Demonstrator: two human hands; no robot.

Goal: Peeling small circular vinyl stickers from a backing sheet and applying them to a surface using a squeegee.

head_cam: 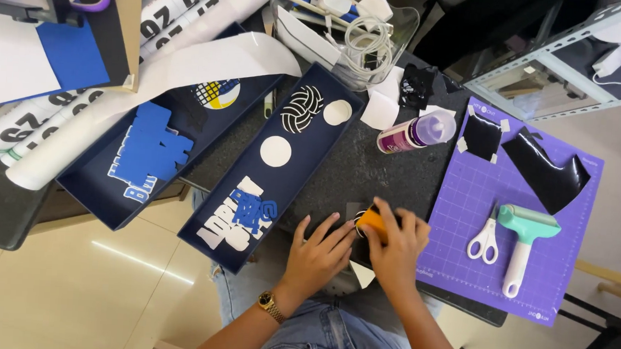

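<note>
Dark speckled tabletop (pixel 354 173), pretty cluttered. Right hand (pixel 397 246) has its fingers clamped on a small orange scraper (pixel 372 220), pressing it on a little dark sheet (pixel 355 213) at the table's near edge. Left hand (pixel 316 257) lies flat beside it, fingers spread and open, tips touching the sheet, gold watch (pixel 269 305) on the wrist. Two long navy trays (pixel 343 115) hold blue and white cutouts plus two plain white discs (pixel 276 151). One purple gridded mat (pixel 467 198) on the right carries one pair of white scissors (pixel 485 239), one teal roller (pixel 525 241) and two glossy black vinyl scraps (pixel 549 178). One purple bottle (pixel 415 133) lies on its side.
</note>
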